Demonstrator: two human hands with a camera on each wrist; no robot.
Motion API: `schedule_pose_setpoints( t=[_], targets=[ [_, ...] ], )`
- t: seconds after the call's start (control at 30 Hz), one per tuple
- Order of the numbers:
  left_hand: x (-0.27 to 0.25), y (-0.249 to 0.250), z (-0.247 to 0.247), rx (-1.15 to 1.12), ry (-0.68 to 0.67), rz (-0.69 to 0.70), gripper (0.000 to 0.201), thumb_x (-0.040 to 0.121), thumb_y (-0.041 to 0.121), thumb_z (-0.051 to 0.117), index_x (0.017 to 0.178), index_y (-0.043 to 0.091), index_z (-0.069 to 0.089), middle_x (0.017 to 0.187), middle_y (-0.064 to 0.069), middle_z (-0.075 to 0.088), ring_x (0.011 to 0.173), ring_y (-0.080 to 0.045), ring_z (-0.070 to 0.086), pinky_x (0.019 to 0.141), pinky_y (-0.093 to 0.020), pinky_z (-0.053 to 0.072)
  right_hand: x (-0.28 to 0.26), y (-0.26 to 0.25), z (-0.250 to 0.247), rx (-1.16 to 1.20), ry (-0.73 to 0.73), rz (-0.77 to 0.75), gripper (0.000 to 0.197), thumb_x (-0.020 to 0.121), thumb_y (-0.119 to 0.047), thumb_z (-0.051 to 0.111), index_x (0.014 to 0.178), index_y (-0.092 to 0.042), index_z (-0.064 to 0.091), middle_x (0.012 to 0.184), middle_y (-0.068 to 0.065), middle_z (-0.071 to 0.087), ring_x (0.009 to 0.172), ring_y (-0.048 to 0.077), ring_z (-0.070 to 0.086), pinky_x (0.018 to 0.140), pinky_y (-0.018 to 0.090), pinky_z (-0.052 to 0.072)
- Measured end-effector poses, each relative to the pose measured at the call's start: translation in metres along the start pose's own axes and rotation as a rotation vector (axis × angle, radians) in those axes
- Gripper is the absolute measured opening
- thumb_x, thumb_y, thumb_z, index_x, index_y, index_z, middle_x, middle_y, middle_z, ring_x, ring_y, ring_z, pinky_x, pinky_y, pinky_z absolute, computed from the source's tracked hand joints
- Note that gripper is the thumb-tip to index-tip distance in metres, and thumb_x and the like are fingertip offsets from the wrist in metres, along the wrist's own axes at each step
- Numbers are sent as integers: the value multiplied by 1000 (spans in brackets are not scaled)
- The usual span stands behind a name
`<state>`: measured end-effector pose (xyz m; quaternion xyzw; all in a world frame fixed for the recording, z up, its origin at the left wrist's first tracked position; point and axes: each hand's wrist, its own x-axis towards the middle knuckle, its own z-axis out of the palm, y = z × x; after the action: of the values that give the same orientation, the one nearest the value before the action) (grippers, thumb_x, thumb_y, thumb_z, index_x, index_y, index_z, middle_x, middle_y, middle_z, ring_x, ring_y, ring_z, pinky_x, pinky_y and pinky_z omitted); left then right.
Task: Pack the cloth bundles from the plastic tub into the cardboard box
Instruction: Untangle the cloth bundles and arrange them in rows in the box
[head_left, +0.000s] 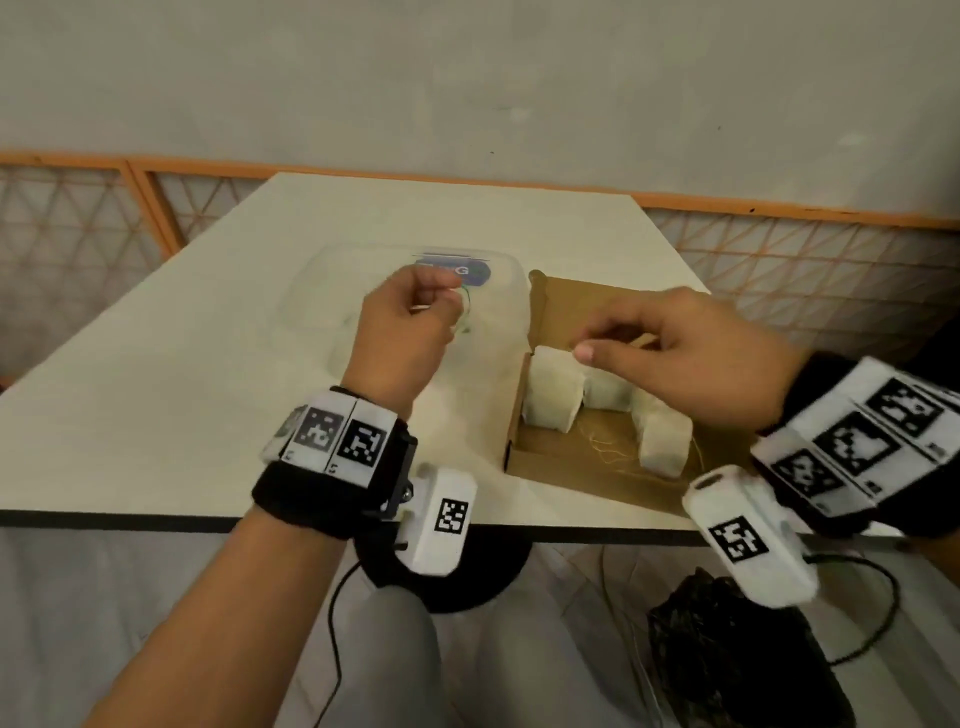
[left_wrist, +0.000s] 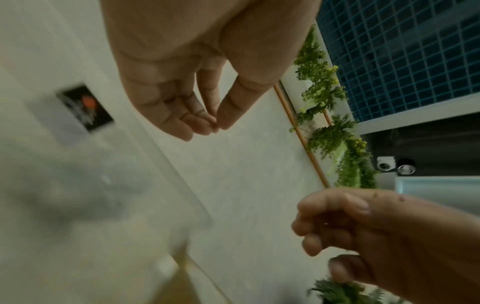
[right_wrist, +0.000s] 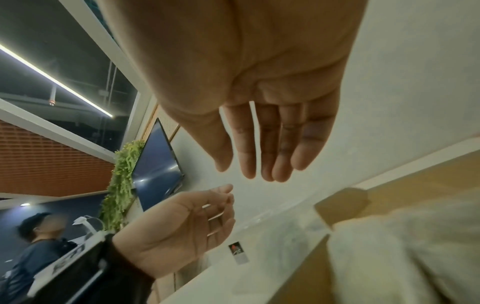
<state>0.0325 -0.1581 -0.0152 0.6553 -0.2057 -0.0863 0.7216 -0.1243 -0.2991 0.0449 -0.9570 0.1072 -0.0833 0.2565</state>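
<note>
bundles (head_left: 553, 397): three stood in cardboard box (head_left: 582, 475) | tub (head_left: 311, 291): apparently empty | left hand (head_left: 402, 332): fingertips pinched, contents unclear | right hand (head_left: 691, 358): relaxed, empty, above box | handling: soft, light; grasp around middle

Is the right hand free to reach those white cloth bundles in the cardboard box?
Probably yes. The right hand hovers directly above the cloth bundles in the cardboard box, whose top is open. Nothing lies between them, and its fingers look relaxed and hold nothing.
</note>
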Motion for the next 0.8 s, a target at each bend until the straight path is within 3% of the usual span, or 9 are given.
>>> schedule_pose_setpoints(
  t=[0.1, 0.2, 0.27, 0.37, 0.47, 0.53, 0.6, 0.7, 0.8],
  targets=[
    [25, 6, -27, 18, 132, -50, 23, 88, -1, 54, 80, 20, 59, 78, 1, 58, 71, -9, 56, 69, -24, 52, 42, -20, 27, -5, -63, -27, 21, 88, -28, 61, 107, -22, 65, 106, -8, 65, 97, 8, 59, 78, 14, 43],
    [42, 9, -50, -39, 229, -130, 23, 88, -4, 50, 80, 17, 56, 82, -2, 54, 76, -12, 55, 76, -24, 53, 72, -39, 56, -120, -111, -47, 32, 91, -26, 57, 122, -19, 58, 124, -2, 59, 113, 15, 54, 94, 25, 40],
    [51, 10, -62, 26, 253, -133, 20, 88, -2, 51, 83, 16, 57, 85, -2, 55, 79, -15, 55, 85, -29, 52, 86, -50, 69, -211, -130, -34, 37, 93, -25, 53, 130, -18, 52, 131, 0, 55, 119, 19, 51, 98, 26, 35],
    [62, 12, -72, 129, 220, -139, 14, 87, 1, 54, 95, 13, 57, 93, -5, 58, 75, -11, 53, 93, -36, 49, 102, -61, 77, -243, -183, 3, 36, 93, -13, 50, 129, -17, 54, 128, 7, 58, 116, 25, 54, 100, 33, 42],
    [70, 17, -77, 243, 160, -118, 14, 87, 5, 57, 98, 14, 57, 91, 1, 56, 83, -13, 54, 94, -36, 48, 104, -65, 74, -256, -224, 3, 39, 92, -3, 49, 126, -17, 58, 127, 6, 60, 115, 22, 55, 95, 23, 40],
    [76, 19, -79, 366, 103, -119, 17, 88, 8, 59, 104, 14, 59, 98, 0, 55, 94, -16, 53, 94, -35, 47, 100, -64, 67, -254, -269, 8, 38, 90, -4, 54, 124, -19, 60, 124, 3, 61, 113, 19, 56, 93, 22, 41],
    [79, 21, -79, 510, 26, -161, 25, 89, 13, 60, 114, 13, 59, 106, -3, 56, 95, -17, 51, 96, -35, 47, 94, -63, 61, -254, -309, 14, 37, 89, -3, 55, 120, -20, 63, 120, 1, 64, 110, 16, 57, 93, 23, 43],
    [80, 22, -73, 689, -103, -234, 34, 90, 18, 60, 124, 13, 56, 101, -2, 57, 93, -19, 51, 87, -29, 44, 90, -61, 55, -262, -325, 20, 37, 88, -1, 54, 116, -21, 66, 114, 0, 67, 107, 15, 58, 90, 23, 44],
    [73, 17, -66, 836, -141, -277, 38, 95, 19, 52, 132, 9, 53, 129, -7, 54, 119, -26, 51, 95, -30, 39, 88, -63, 55, -277, -331, 21, 37, 89, -1, 50, 116, -21, 66, 114, -2, 66, 103, 14, 58, 83, 20, 43]
  ],
)
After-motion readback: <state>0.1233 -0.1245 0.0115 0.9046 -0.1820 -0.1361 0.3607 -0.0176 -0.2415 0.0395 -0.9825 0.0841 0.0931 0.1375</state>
